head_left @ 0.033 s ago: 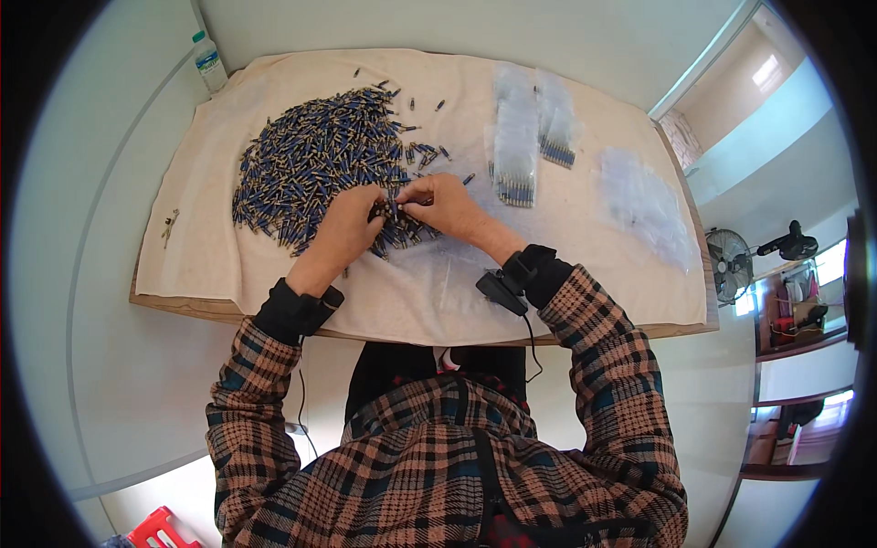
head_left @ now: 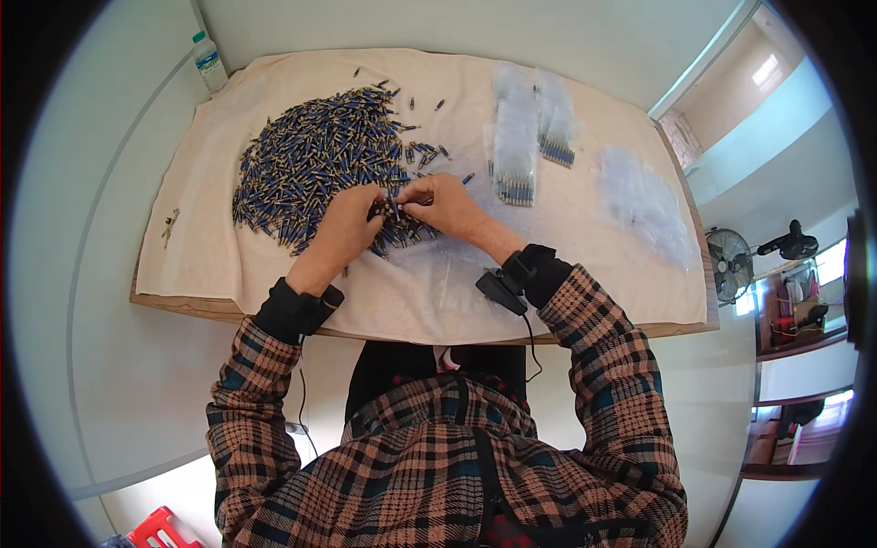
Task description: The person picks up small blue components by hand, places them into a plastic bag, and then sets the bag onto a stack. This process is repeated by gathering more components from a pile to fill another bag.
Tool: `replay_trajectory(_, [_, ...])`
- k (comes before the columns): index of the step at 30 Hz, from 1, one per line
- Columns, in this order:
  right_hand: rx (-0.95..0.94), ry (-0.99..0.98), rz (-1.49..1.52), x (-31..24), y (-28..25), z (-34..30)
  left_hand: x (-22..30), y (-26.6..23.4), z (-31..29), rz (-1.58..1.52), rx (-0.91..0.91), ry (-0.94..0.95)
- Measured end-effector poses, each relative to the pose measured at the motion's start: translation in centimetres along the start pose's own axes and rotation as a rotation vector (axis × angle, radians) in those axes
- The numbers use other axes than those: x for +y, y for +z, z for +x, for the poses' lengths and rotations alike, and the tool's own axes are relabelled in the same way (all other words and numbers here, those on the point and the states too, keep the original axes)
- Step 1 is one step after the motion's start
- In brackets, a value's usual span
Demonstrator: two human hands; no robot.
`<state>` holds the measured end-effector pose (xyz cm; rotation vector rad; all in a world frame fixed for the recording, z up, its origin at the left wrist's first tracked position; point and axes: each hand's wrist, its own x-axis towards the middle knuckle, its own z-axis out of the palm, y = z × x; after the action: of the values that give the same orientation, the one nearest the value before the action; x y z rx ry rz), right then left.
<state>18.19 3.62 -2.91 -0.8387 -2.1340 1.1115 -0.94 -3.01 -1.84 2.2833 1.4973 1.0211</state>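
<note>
While both forearms in brown plaid sleeves reach up from the near edge of the cloth-covered surface [head_left: 192, 265], the left hand [head_left: 345, 228] and the right hand [head_left: 448, 205] meet just past its middle, fingertips touching over a small bunch of short blue-and-metal pin-like parts [head_left: 391, 208]. Both hands are curled nearly closed, each pinching an end of that bunch; how many pieces are in it cannot be told at this size. A black strap with a small black box [head_left: 502, 290] sits on the right wrist.

Judging from this, the step in hand is gathering and squaring up a counted handful taken from the near rim of the big heap of the same blue parts [head_left: 311, 164], which spreads toward the far left of the surface. Next would seem to call for keeping the bunch aligned and tight while carrying it rightward.

Farther on, right of centre, lie clear plastic bags holding rows of the parts [head_left: 516, 155], with limp clear bags [head_left: 644, 201] toward the right edge. A plastic bottle [head_left: 209, 64] stands beyond the far left corner.
</note>
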Motion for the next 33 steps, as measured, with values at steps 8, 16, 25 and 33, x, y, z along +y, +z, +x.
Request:
replay_trajectory(8, [0.11,0.011,-0.005,-1.0,-0.2,-1.0,0.1,-0.3,0.1,-0.125,-0.015,-0.091])
replay_trajectory(16, [0.118,0.082,0.235,-0.9,-0.6,-0.9,0.6,-0.1,0.2,-0.232,0.037,-0.106])
replay_trajectory(25, [0.214,0.185,0.636,-2.8,-0.2,-1.2,1.7,-0.1,0.0,-0.23,0.154,-0.078])
replay_trajectory(33, [0.23,0.252,0.658,-3.8,0.9,-2.2,3.5,-0.2,-0.1,-0.585,-0.123,-0.39])
